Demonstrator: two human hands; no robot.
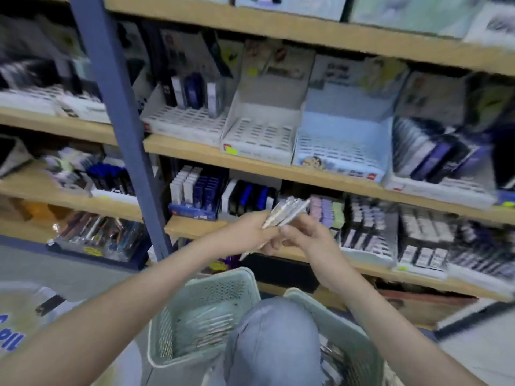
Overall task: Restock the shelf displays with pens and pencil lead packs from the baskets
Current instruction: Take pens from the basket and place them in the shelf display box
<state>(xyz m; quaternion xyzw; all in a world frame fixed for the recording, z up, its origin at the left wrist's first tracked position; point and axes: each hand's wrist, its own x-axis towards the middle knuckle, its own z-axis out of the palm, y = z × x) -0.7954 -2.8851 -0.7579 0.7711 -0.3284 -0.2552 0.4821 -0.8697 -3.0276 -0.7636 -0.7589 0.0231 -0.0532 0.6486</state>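
Observation:
My left hand [256, 228] grips a bundle of clear-wrapped pens [287, 211], fanned up and to the right in front of the lower shelf. My right hand [309, 236] pinches one of those pens at the bundle's lower end. Below them a pale green basket [170, 341] holds more wrapped pens, and a second green basket [356, 341] stands to its right, partly hidden by my knee. On the middle shelf sit slotted display trays: a white one [259, 135] with nothing in its slots and a light blue one [342, 151]. The frame is blurred by motion.
A blue-grey upright post [122, 121] crosses the shelving at left. Lead packs and refill boxes [370, 227] fill the lower shelf to the right. A tray of wrapped pens [97, 235] lies low at left. My knee [276, 338] is between the baskets.

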